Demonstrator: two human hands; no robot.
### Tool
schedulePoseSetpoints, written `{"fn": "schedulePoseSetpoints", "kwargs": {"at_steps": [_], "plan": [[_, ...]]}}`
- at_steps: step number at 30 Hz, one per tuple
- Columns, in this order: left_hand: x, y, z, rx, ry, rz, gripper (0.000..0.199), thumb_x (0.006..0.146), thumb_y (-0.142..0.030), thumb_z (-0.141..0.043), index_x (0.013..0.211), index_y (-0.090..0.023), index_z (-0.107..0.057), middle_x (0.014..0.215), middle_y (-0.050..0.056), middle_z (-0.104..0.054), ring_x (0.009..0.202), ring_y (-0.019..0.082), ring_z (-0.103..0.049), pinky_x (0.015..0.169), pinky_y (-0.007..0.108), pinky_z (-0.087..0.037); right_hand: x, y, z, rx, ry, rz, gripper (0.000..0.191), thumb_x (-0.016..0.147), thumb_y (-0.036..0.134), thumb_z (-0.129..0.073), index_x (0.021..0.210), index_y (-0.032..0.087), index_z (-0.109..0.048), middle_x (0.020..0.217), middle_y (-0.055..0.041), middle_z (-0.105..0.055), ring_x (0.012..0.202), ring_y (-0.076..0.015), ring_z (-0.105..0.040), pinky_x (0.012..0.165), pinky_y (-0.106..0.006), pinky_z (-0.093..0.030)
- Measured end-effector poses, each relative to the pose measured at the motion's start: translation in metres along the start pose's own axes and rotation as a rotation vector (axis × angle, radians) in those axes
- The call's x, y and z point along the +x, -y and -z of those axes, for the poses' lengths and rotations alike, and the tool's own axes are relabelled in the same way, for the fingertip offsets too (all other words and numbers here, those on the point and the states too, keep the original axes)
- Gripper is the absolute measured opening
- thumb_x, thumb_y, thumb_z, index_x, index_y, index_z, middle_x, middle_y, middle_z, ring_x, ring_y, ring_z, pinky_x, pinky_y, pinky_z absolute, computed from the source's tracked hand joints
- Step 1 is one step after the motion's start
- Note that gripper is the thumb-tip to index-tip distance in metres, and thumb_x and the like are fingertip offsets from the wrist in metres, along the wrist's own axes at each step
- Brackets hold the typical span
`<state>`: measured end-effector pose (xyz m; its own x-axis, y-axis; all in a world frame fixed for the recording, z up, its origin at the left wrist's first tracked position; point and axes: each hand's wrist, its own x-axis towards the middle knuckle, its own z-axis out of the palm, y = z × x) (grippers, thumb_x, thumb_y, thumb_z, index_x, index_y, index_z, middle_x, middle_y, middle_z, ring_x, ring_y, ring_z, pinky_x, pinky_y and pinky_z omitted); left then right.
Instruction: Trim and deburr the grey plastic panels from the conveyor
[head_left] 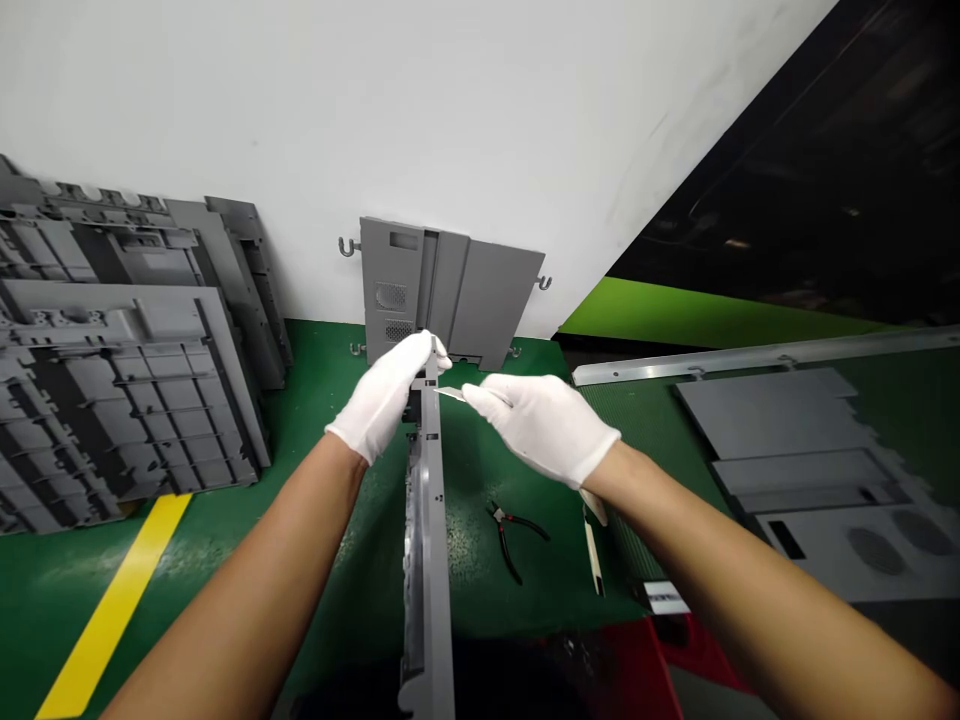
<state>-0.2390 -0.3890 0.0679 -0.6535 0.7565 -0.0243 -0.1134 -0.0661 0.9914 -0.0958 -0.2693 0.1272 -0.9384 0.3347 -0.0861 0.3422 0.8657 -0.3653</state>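
Note:
My left hand (386,395), in a white glove, grips the top end of a long grey plastic panel (427,520) that stands on edge and runs down towards me. My right hand (540,428), also gloved, holds a small craft knife whose thin blade (451,395) points left and ends just beside the panel. The knife's handle is mostly hidden in my glove. Below my right hand, red-handled pliers (514,535) and a slim cream-coloured tool (594,558) lie on the green floor.
Several grey moulded panels (127,380) lean in a stack at left. Another grey panel (442,290) rests against the white wall (225,100) between metal hooks. Flat grey panels (780,440) and a metal strip (750,358) lie at right. A yellow floor line (112,610) runs at lower left.

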Motion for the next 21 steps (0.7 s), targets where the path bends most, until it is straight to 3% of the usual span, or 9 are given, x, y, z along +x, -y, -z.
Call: {"fn": "schedulePoseSetpoints", "kwargs": {"at_steps": [4,8,21], "plan": [[0.005,0.004,-0.001,-0.004,-0.028,0.073,0.037,0.091,-0.057,-0.046,0.092,-0.024,-0.063,0.101,0.005,-0.069,0.097,0.022,-0.064,0.089,0.035,-0.053,0.006,0.009,0.003,-0.315,-0.034,0.02,0.06,0.101,0.062,-0.024,0.081,0.024,-0.066,0.067,0.0002,-0.062,0.058,-0.0152,-0.054,0.057,-0.027,-0.03],[0.007,0.006,-0.003,0.056,-0.043,0.091,0.038,0.09,-0.058,-0.046,0.092,-0.024,-0.062,0.101,0.006,-0.069,0.093,0.022,-0.064,0.079,0.034,-0.055,0.001,0.016,0.008,-0.473,-0.027,-0.005,0.066,0.1,0.067,-0.023,0.084,0.023,-0.069,0.065,-0.0037,-0.064,0.064,-0.0187,-0.061,0.06,-0.028,-0.035],[0.004,-0.002,-0.01,0.129,-0.044,0.072,0.031,0.092,-0.049,-0.044,0.087,-0.025,-0.062,0.095,0.003,-0.069,0.084,0.02,-0.062,0.072,0.032,-0.051,-0.007,0.023,0.018,-0.494,0.012,-0.024,0.064,0.101,0.063,-0.025,0.085,0.021,-0.071,0.065,-0.0085,-0.063,0.076,-0.0264,-0.067,0.066,-0.033,-0.042]]}}
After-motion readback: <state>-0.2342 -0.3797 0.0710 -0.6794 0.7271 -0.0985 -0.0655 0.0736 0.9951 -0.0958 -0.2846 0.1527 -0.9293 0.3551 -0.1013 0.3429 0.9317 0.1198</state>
